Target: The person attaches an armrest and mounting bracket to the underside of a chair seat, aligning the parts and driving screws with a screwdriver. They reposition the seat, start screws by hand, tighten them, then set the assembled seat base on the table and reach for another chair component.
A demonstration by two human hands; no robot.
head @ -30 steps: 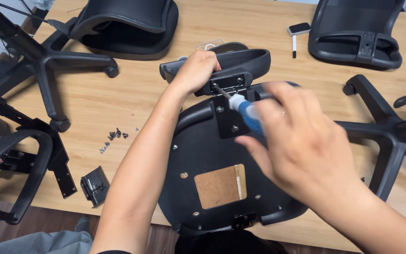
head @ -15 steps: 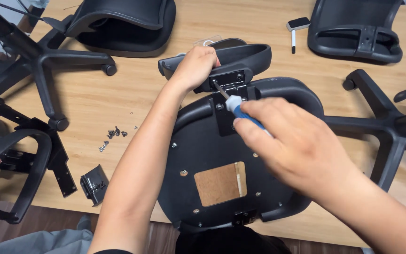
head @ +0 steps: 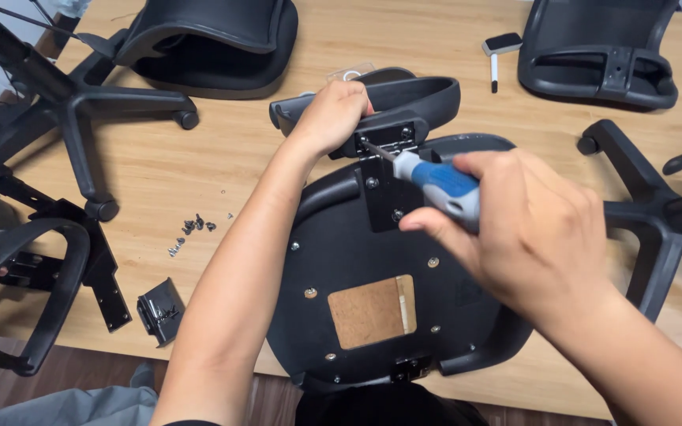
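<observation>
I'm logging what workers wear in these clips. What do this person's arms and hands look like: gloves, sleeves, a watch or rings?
Both hands are bare: no gloves on the left hand or the right hand. Both forearms are uncovered as far as the frame shows, with no sleeve visible. No watch, bracelet or wristband shows at either wrist, and no ring is visible on the fingers in view.

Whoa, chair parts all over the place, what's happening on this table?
A person is working on an upturned black chair seat that lies on a wooden table. The left hand grips the armrest at the seat's edge, while the right hand holds a blue-handled screwdriver, its tip at the armrest's metal bracket. Loose screws lie to the left, with wheeled bases and other seats around.
</observation>
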